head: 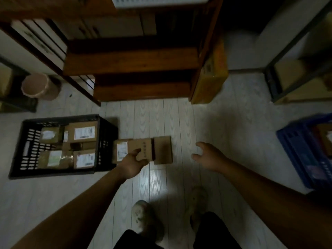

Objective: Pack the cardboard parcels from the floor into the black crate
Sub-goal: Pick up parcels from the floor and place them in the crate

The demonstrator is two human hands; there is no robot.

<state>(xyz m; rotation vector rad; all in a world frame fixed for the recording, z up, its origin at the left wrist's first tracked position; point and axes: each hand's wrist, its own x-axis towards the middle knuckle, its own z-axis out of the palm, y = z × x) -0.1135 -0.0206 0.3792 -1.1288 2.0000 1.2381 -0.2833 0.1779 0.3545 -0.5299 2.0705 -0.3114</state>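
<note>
The job looks mostly done. The black crate [27, 150], at nine o'clock in the view, already holds at least four labelled parcels [84, 133] packed side by side. A blue crate [298, 150] at four o'clock has something in it, too cut off to tell. Two boxes remain on the floor, just at the black crate's three o'clock side. The left hand [133, 163] grips the labelled box [133, 146], thumb on top. A plain box [162, 150] touches it. The right hand [208, 157] hovers spread and empty.

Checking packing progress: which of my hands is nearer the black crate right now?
Left. The left hand grips a labelled parcel just right of the black crate; the right hand hovers open farther right, over bare floor.
</note>
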